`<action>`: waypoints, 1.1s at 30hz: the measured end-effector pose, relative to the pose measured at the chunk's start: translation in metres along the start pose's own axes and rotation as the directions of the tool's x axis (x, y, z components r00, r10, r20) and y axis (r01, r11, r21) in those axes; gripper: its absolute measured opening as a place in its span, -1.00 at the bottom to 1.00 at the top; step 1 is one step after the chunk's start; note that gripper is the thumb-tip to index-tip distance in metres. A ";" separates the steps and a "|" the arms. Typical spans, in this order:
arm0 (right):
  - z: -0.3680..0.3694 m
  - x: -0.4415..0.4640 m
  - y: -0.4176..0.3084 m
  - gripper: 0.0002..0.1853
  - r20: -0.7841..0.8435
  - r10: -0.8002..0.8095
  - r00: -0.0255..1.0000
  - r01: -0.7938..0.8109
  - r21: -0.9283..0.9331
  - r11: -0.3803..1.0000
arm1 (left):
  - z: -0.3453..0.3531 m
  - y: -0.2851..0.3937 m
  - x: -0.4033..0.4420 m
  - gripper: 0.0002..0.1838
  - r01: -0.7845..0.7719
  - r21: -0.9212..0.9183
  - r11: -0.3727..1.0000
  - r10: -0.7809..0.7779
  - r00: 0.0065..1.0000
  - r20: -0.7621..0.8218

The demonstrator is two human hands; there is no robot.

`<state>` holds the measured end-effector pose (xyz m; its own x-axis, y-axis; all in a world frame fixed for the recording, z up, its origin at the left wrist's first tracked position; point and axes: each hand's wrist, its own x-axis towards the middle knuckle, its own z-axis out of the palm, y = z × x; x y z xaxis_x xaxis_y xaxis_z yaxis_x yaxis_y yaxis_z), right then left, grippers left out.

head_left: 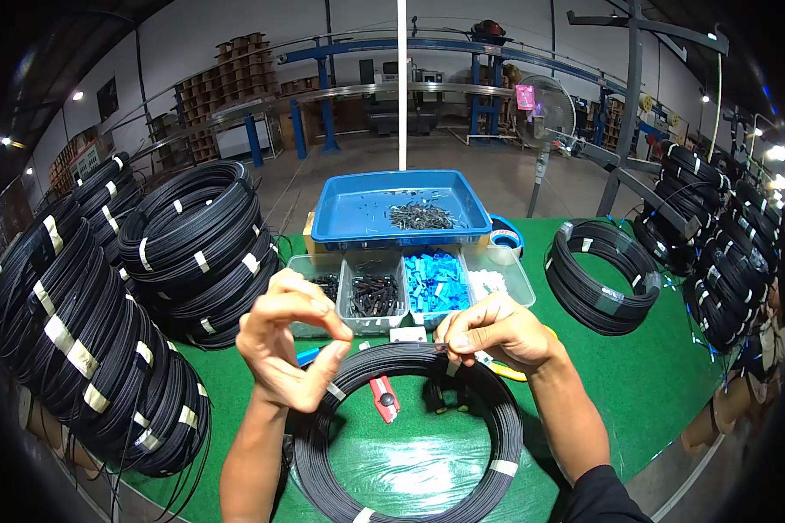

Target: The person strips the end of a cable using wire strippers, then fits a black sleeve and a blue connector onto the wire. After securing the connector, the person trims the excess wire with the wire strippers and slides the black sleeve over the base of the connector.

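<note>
A coil of black cable (pixel 316 453), tied with white tape, lies in front of me on the green table. My right hand (pixel 501 336) pinches the end of a thin black cable at the coil's far side. My left hand (pixel 292 344) is raised over the coil's left part, thumb and index finger curved toward each other with a small gap and nothing visible between them. Inside the ring lies a red cutter (pixel 384 399). Beyond the coil are a small white block (pixel 407 335) and a yellow-handled tool (pixel 508 372), partly hidden by my right hand.
Clear bins hold black pieces (pixel 374 296), blue clips (pixel 436 281) and white pieces (pixel 487 283). Behind them is a blue tray (pixel 349 228) with black bits. Cable coils are stacked left (pixel 192 235) and right (pixel 602 270). Another person's arm (pixel 715 423) shows at the right edge.
</note>
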<state>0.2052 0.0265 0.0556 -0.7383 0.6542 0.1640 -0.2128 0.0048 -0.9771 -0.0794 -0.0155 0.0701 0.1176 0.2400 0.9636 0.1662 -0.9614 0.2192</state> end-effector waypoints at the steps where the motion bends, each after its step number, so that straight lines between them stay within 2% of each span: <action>1: 0.000 0.000 0.001 -0.80 -0.028 -0.002 1.000 0.002 -0.005 1.000 | 0.000 0.000 -0.001 -0.53 0.034 -0.041 0.999 -0.036 0.998 -0.048; 2: 0.000 0.000 0.002 -0.80 -0.055 -0.004 0.998 0.004 -0.011 1.000 | -0.002 -0.002 0.000 -0.52 0.014 -0.059 0.998 -0.018 0.998 -0.059; 3: 0.000 0.002 0.005 -0.80 -0.055 -0.003 0.998 0.003 -0.010 1.000 | -0.001 0.003 -0.001 -0.54 0.077 -0.090 0.993 -0.085 0.992 -0.097; 6: 0.005 0.008 0.011 -0.78 -0.118 -0.181 0.977 0.175 -0.060 0.983 | -0.007 0.001 -0.001 -0.57 0.093 -0.107 0.990 -0.106 0.987 -0.119; 9: 0.005 0.004 0.004 -0.81 -0.202 -0.192 0.960 0.186 -0.045 0.981 | -0.011 0.000 0.001 -0.62 0.106 -0.037 0.994 -0.109 0.990 -0.094; 10: 0.006 0.004 -0.002 -0.84 -0.257 -0.184 0.949 0.143 -0.168 0.975 | -0.012 0.001 0.002 -0.65 0.146 0.022 0.989 -0.143 0.985 -0.092; 11: 0.007 0.005 -0.001 -0.84 -0.258 -0.179 0.949 0.140 -0.163 0.977 | -0.013 0.000 0.002 -0.68 0.188 0.080 0.979 -0.181 0.979 -0.094; 13: 0.007 0.008 -0.002 -0.83 -0.328 -0.257 0.909 0.136 -0.348 0.927 | -0.014 -0.004 0.004 -0.78 0.199 0.202 0.959 -0.191 0.980 -0.057; 15: -0.002 0.012 0.007 -0.83 -0.355 -0.317 0.879 0.126 -0.469 0.874 | -0.019 -0.012 0.004 -0.83 0.186 0.370 0.910 -0.223 0.973 0.060; 16: -0.007 0.015 0.007 -0.84 -0.373 -0.295 0.879 0.074 -0.506 0.860 | -0.017 -0.018 0.004 -0.86 0.244 0.416 0.876 -0.296 0.953 0.065; 17: -0.011 0.020 0.007 -0.84 -0.391 -0.276 0.878 0.024 -0.539 0.842 | -0.018 -0.029 0.004 -0.85 0.205 0.482 0.852 -0.320 0.932 0.170; 19: -0.018 0.034 0.008 -0.84 -0.406 -0.285 0.868 -0.017 -0.599 0.800 | -0.013 -0.058 0.007 -0.86 0.283 0.546 0.788 -0.499 0.814 0.298; 20: -0.013 0.039 -0.002 -0.84 -0.451 -0.214 0.866 -0.069 -0.531 0.844 | -0.010 -0.077 0.006 -0.86 0.199 0.591 0.782 -0.505 0.759 0.411; 22: -0.014 0.050 -0.007 -0.82 -0.448 -0.222 0.866 -0.041 -0.507 0.861 | -0.001 -0.112 0.009 -0.86 0.048 0.603 0.796 -0.509 0.592 0.625; 25: -0.024 0.063 -0.008 -0.81 -0.439 -0.213 0.873 -0.069 -0.542 0.838 | 0.022 -0.153 0.004 -0.84 -0.052 0.655 0.754 -0.614 0.298 0.731; 26: -0.031 0.067 -0.006 -0.81 -0.405 -0.224 0.886 -0.077 -0.606 0.792 | 0.029 -0.160 0.004 -0.84 -0.049 0.653 0.756 -0.613 0.299 0.732; 27: -0.037 0.071 -0.005 -0.80 -0.371 -0.231 0.899 -0.084 -0.667 0.741 | 0.035 -0.167 0.004 -0.84 -0.046 0.646 0.762 -0.631 0.178 0.755; 28: -0.040 0.074 -0.009 -0.79 -0.372 -0.163 0.914 -0.157 -0.692 0.704 | 0.039 -0.175 0.004 -0.84 -0.045 0.639 0.768 -0.637 0.055 0.769; 31: -0.043 0.082 -0.010 -0.79 -0.381 -0.177 0.907 -0.149 -0.685 0.713 | 0.044 -0.194 -0.003 -0.80 -0.086 0.614 0.785 -0.610 0.065 0.790; 33: -0.045 0.085 -0.009 -0.79 -0.383 -0.185 0.905 -0.127 -0.658 0.743 | 0.038 -0.198 0.000 -0.76 -0.277 0.591 0.758 -0.554 0.205 0.807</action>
<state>0.1733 0.1166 0.0726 -0.3834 0.8811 0.2769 0.3567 0.4179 -0.8356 -0.0746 0.1801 0.0211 0.7218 0.6905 -0.0469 0.6719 -0.7154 -0.1916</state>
